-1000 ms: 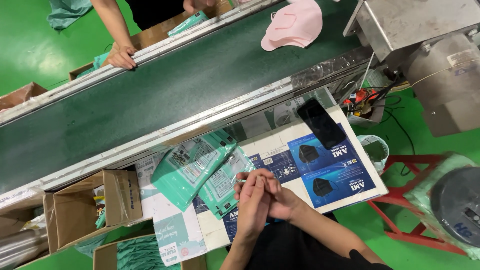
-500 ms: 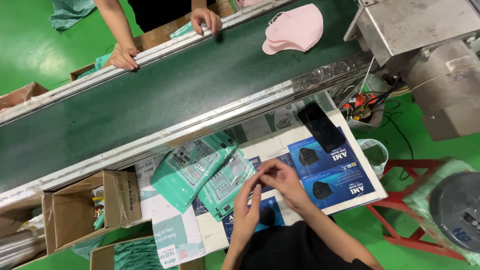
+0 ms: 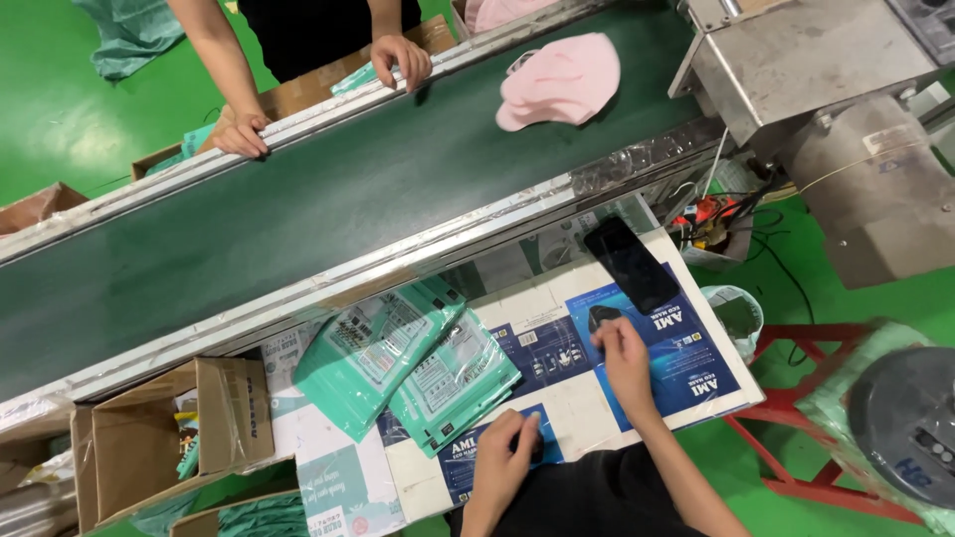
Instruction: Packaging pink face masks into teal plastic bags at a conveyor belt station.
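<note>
My left hand (image 3: 509,445) rests with fingers curled on the blue-and-white printed sheet (image 3: 686,358) covering the work table, near its front edge. My right hand (image 3: 623,353) lies flat on the same sheet further right, fingers spread, holding nothing. Teal packaging bags (image 3: 398,358) lie in a loose pile left of my hands. A black phone (image 3: 631,264) lies on the table just beyond my right hand. A stack of pink face masks (image 3: 559,82) sits on the dark green conveyor belt (image 3: 298,209).
Another person's hands (image 3: 400,58) rest on the belt's far rail. An open cardboard box (image 3: 149,428) stands at the left of the table. A metal machine housing (image 3: 806,70) sits at the belt's right end above a red frame (image 3: 796,447).
My hands were clasped together over the table and have separated, the right moving out to the right and the left staying near me. The pink masks have drifted left along the belt.
</note>
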